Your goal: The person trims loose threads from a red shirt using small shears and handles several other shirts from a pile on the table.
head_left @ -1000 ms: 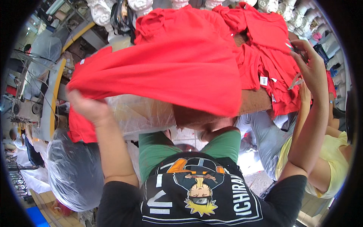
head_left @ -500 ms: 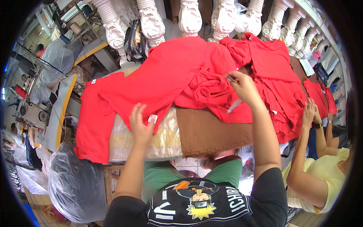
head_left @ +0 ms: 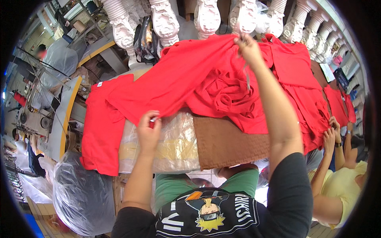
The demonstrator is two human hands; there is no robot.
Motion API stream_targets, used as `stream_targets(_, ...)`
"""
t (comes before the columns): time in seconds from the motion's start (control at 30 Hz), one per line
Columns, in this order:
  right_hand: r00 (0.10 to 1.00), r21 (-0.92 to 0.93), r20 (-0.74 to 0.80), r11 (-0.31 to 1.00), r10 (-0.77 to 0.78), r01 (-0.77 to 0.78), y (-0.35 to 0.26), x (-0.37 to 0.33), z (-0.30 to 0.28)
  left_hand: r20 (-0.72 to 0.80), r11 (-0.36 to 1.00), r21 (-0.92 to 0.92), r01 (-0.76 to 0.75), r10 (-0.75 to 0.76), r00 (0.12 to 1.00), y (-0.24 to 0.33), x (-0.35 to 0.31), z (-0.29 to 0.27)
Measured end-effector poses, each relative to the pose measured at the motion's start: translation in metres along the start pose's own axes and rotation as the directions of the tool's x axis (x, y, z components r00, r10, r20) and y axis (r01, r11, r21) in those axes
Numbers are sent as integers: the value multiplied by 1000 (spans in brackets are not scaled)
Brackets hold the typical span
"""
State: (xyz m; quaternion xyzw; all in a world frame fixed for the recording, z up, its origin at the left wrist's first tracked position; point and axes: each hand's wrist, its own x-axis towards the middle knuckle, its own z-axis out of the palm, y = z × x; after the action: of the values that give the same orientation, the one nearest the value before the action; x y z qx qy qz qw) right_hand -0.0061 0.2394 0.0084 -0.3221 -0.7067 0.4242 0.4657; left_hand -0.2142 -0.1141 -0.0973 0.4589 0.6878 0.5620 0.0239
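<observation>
A red garment (head_left: pixel 178 75) is stretched across the worktable, raised at its far right corner. My right hand (head_left: pixel 249 49) is closed on that corner. Below its palm hangs a slim greyish thing (head_left: pixel 247 79), too blurred to name. My left hand (head_left: pixel 149 129) pinches the garment's near edge, where a small white label shows by the fingers. Left of it lies a folded red garment (head_left: pixel 102 127) with a white tag. Under my right forearm is a crumpled heap of red cloth (head_left: pixel 230 95).
A plastic-wrapped bundle (head_left: pixel 174 146) and a brown mat (head_left: pixel 230 144) lie under the cloth. Red garments (head_left: pixel 291 63) are stacked at the right, where a co-worker in a yellow top (head_left: pixel 341 186) handles cloth. White balusters (head_left: pixel 207 20) line the far side; a plastic-covered bulk (head_left: pixel 81 194) stands left.
My right hand has moved up and away, lifting the garment's far corner. My left fingers have closed on the near edge. The co-worker's hands have lowered onto the cloth.
</observation>
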Motion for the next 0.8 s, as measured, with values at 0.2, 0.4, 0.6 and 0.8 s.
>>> stream_targets(0.2, 916, -402, 382, 915, 120, 47, -147, -84, -92, -100, 954, -134, -267, 255, 962, 63, 13, -80)
stream_targets(0.4, 739, -157, 485, 877, 468, -453, -83, -220, -78, 446, 892, 452, -34, -193, 874, 17, -30, -94)
stream_targets(0.6, 812, 121, 272, 819, 517, -562, -4, -278, -65, 508, 941, 211, -266, 127, 852, 80, -58, 6)
stream_targets(0.8, 830, 96, 221, 835, 512, -541, -16, -286, -62, 444, 934, 137, -329, 239, 863, 125, -85, 100)
